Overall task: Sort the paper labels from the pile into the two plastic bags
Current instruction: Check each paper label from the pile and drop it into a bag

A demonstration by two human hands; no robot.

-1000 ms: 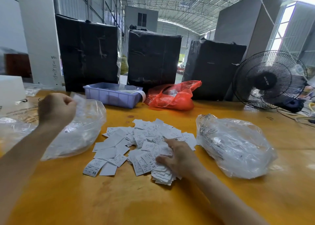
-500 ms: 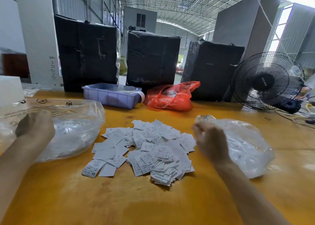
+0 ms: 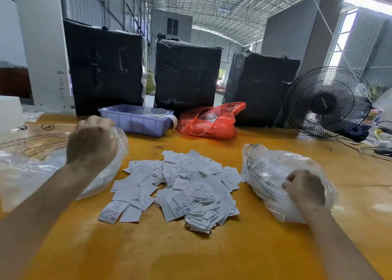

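The pile of paper labels (image 3: 180,186) lies on the yellow tabletop (image 3: 191,254) between two clear bags. The left hand (image 3: 91,141) is a fist over the left bag (image 3: 25,173); what it holds is hidden. The right hand (image 3: 304,189) has curled fingers (image 3: 289,183) gripping the right bag (image 3: 263,169).

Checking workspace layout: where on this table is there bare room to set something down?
The widest bare strip of table lies in front of the label pile. A smaller patch sits between the pile and the red bag. It is crowded between the left bag, the pile and the right bag, and along the back row.
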